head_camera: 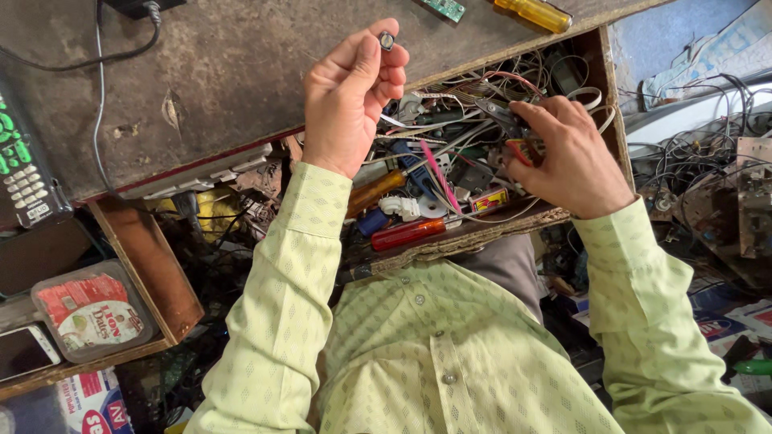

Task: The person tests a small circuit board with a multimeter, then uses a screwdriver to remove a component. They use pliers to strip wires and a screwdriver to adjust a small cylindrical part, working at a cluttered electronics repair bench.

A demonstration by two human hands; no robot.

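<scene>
Head view, steeply down, close

Screwdrivers (pixel 406 234), perhaps pliers (pixel 508 128), in drawer (pixel 615 112)

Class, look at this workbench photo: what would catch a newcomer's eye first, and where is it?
The left hand pinches a small round metal part above the worn bench top. The right hand grips pliers over an open drawer crammed with wires and screwdrivers.

My worn brown table (pixel 241 72) carries a yellow-handled screwdriver (pixel 532 14), a small green circuit board (pixel 442 8) and a black cable (pixel 88 60). Its open wooden drawer (pixel 607 88) holds a red-handled screwdriver (pixel 408 234) among tangled wires.
</scene>
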